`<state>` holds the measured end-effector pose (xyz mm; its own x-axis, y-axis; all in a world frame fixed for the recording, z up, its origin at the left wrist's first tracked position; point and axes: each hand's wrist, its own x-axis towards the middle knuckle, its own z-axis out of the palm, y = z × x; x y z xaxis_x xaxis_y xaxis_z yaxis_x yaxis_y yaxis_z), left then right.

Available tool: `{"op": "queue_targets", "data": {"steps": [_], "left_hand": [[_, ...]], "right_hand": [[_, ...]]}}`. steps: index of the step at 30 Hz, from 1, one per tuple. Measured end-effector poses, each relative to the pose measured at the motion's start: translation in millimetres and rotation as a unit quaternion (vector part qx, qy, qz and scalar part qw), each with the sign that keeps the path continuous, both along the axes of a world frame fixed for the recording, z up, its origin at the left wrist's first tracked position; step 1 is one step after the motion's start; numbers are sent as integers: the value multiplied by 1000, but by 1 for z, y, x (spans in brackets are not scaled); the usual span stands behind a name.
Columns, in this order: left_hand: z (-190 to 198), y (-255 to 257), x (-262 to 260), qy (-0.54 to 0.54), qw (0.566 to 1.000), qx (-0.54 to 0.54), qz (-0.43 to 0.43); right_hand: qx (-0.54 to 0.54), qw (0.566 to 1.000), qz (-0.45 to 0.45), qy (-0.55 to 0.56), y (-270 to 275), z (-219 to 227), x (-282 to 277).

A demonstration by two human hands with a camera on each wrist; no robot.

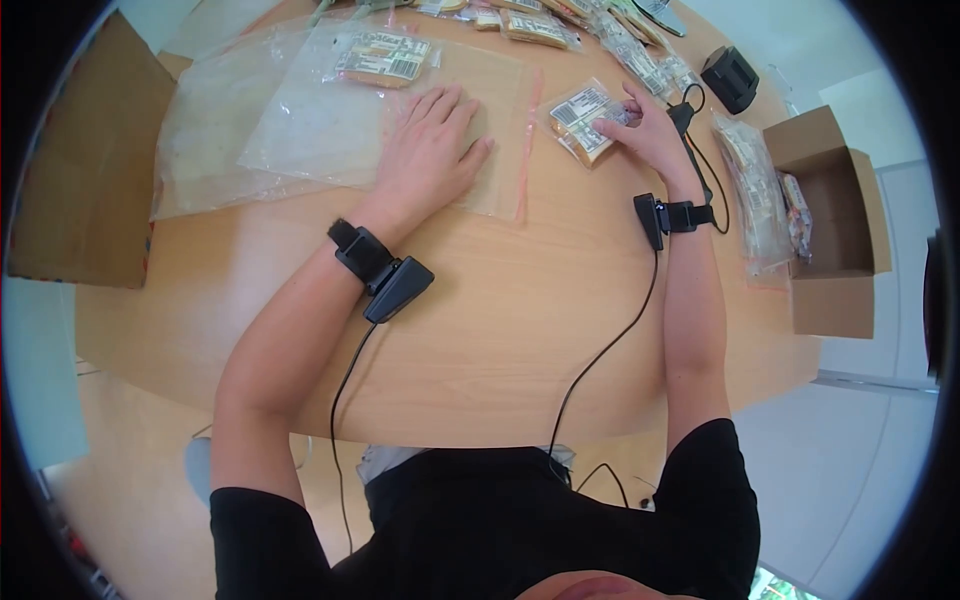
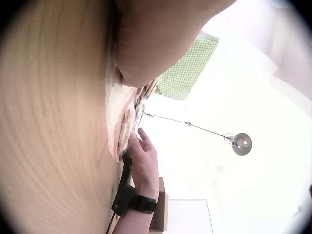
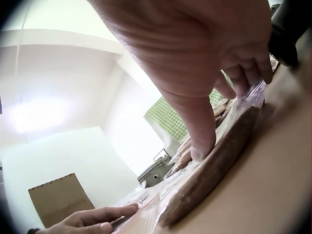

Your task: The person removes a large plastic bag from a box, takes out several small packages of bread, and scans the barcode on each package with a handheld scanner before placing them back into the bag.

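Observation:
My left hand [image 1: 430, 145] lies palm down, fingers extended, on large clear plastic bags [image 1: 310, 130] with reddish seal strips. Just beyond its fingertips, a labelled snack packet [image 1: 385, 57] sits on the bags. To the right, my right hand [image 1: 655, 135] holds another clear-wrapped snack packet [image 1: 583, 115] by its right side. The right wrist view shows the thumb pressed on the packet's labelled face and the other fingers at its far end. This packet's brown contents [image 3: 209, 170] show along its edge, low over the table.
A cardboard box [image 1: 95, 150] stands at the left edge, and an open cardboard box [image 1: 835, 200] at the right. Beside the latter lies a filled clear bag [image 1: 750, 190]. Several snack packets [image 1: 530, 25] are spread along the back, near a black device [image 1: 730, 78]. Wrist cables cross the table.

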<state>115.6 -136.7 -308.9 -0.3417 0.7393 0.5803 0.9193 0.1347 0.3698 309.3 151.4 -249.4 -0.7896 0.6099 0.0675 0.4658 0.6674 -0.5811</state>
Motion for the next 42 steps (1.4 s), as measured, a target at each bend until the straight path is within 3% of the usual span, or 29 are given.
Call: {"op": "queue_targets", "data": {"steps": [6, 10, 11, 15, 18, 21, 25, 28, 31, 33, 36, 39, 42], "left_hand": [[5, 2, -1, 3, 1000, -16, -1], [15, 2, 4, -44, 999, -15, -15], [16, 1, 4, -62, 998, -18, -18], [23, -2, 7, -104, 994, -9, -24], [25, -2, 5, -112, 992, 0, -50], [37, -6, 4, -160, 982, -70, -65], [27, -3, 0, -286, 951, -107, -46], [20, 4, 6, -438, 888, 41, -131], [20, 8, 10, -488, 855, 96, -147], [16, 9, 6, -491, 850, 114, -151], [11, 8, -2, -482, 856, 109, -152], [7, 10, -2, -479, 858, 108, -152], [13, 9, 3, -489, 853, 114, -140]], "right_hand": [[-24, 995, -1, 93, 34, -30, 6], [-240, 964, -12, 115, 14, 6, 9], [-274, 944, -13, 181, -1, 12, 8], [-339, 910, 4, 241, -4, 16, 3], [-442, 849, 68, 281, -34, 25, -8], [-452, 849, 76, 262, -58, 22, -16], [-428, 866, 92, 241, -58, 8, -21], [-383, 892, 100, 218, -50, 12, -14], [-254, 935, 88, 232, -30, 23, -3], [-110, 962, 78, 238, 11, 27, 9], [-19, 971, -22, 237, 55, 39, 43], [49, 990, -85, 106, 63, 56, 75], [78, 994, -73, 34, 68, 47, 93]]}}
